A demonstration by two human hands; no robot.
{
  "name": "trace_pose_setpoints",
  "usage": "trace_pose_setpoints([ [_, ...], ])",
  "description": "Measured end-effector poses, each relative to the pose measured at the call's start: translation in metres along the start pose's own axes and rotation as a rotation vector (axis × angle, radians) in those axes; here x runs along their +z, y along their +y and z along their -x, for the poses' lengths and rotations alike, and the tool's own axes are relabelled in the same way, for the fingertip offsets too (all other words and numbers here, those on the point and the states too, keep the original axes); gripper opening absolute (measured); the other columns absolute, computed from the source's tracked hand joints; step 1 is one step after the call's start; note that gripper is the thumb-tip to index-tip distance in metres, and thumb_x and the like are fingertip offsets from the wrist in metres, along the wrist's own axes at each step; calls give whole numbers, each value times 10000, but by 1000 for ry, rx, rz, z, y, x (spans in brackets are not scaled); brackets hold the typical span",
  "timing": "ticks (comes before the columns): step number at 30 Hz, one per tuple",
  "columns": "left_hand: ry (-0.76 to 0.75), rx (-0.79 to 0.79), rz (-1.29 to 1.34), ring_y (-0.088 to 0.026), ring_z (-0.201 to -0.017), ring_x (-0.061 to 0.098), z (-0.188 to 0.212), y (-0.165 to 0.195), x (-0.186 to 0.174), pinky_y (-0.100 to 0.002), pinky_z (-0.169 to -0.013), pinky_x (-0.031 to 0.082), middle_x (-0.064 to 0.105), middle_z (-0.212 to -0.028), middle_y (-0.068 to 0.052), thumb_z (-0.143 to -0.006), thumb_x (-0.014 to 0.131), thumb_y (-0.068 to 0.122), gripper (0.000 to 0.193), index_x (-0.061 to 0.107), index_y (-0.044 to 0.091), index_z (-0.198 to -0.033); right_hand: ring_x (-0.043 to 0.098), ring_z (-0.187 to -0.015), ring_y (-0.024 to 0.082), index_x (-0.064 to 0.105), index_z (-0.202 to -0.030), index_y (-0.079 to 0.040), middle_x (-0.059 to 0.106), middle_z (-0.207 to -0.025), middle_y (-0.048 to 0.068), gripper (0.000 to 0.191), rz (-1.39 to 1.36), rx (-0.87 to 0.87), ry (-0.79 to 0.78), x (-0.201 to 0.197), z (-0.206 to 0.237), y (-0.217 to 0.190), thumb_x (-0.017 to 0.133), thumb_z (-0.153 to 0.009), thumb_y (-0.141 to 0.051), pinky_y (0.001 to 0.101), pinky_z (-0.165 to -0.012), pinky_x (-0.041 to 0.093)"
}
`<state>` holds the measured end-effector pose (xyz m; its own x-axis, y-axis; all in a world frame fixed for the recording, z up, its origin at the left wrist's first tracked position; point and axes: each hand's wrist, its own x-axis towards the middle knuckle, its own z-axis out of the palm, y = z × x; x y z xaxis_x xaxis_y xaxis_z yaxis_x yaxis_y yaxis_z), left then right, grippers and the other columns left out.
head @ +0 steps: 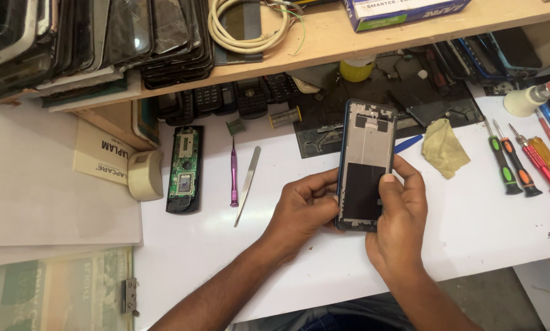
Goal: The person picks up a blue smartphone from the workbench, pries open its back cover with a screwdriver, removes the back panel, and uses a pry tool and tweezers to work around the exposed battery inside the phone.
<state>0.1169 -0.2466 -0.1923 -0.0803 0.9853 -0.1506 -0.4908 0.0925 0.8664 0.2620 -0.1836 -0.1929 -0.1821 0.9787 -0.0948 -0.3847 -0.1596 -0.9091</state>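
Far to the left of my left hand (pixel 302 208) I see an opened remote (pixel 185 170) with a green circuit board, then a purple screwdriver (pixel 233 171) and steel tweezers (pixel 248 184), all lying on the white table (pixel 471 227). My left hand is closed around the lower left edge of the phone frame (pixel 366 165). The frame stands almost upright above the table, between both hands. It has a dark blue rim, a grey metal plate in the upper half and a black area in the lower half. My right hand (pixel 401 214) grips its lower right side, the thumb pressing on the black area. Beyond this hand, to the right, lie a yellow cloth (pixel 443 147) and several screwdrivers (pixel 523 162).
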Motion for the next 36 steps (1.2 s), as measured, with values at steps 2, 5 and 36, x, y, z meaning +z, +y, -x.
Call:
trace_pose_setpoints([
  [2,-15,-1,-16,-105,-868,702,1,0,2,-268,-717,634,707,-1177,-124,-881,573,-28,596,528,-39,-1475,645,-1065,143,450,-1386,3,653,-1217,157,333,-17,-6,10,0,-1,-1,455,-1066,-89,314,-951,546],
  [5,-47,11,-20,-92,-889,681,3,1,5,-265,-729,628,695,-1244,-139,-899,564,-36,624,484,0,-1517,642,-1078,139,467,-1389,8,641,-1227,152,334,-11,-23,32,0,-3,-3,463,-1068,-85,310,-966,544],
  [36,-1,415,-415,-256,-1194,626,8,35,-12,-428,-1089,537,584,-1301,-153,-929,653,608,949,323,23,-1600,565,-1028,127,582,-1255,-11,607,-1135,55,253,517,-249,-513,6,-19,-37,592,-1005,-51,286,-911,492],
])
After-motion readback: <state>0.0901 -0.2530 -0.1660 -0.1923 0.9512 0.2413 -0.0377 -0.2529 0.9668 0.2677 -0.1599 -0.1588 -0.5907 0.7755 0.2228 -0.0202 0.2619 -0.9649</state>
